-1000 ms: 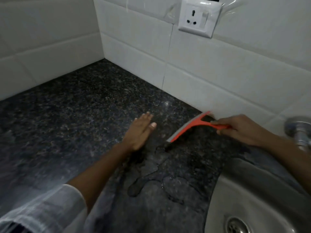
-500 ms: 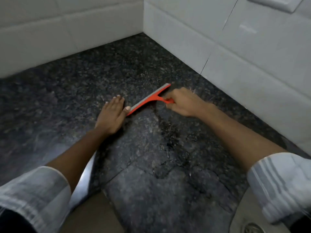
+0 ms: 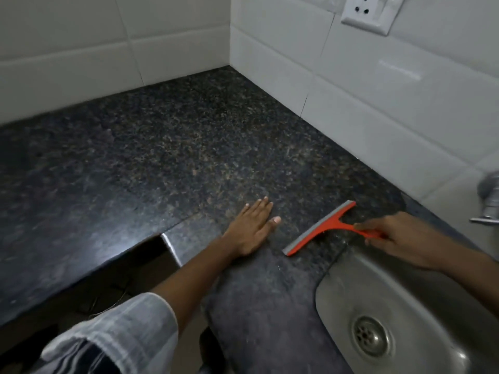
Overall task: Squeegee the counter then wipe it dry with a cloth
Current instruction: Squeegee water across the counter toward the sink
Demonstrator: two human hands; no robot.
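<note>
An orange squeegee (image 3: 321, 229) with a grey rubber blade lies blade-down on the dark speckled granite counter (image 3: 167, 157), just left of the sink rim. My right hand (image 3: 399, 238) grips its orange handle from the right. My left hand (image 3: 251, 228) rests flat on the counter with straight fingers, a short gap to the left of the blade. No cloth is in view.
A steel sink (image 3: 348, 282) with a round drain (image 3: 371, 336) fills the lower right. A metal tap (image 3: 490, 195) sticks out at the right edge. White tiled walls meet in the far corner, with a wall socket (image 3: 368, 12) above. The counter edge steps inward at lower left.
My right hand has pulled the squeegee away from my left hand, back toward the sink rim. My left hand stays flat on the counter. The camera view has swung right.
</note>
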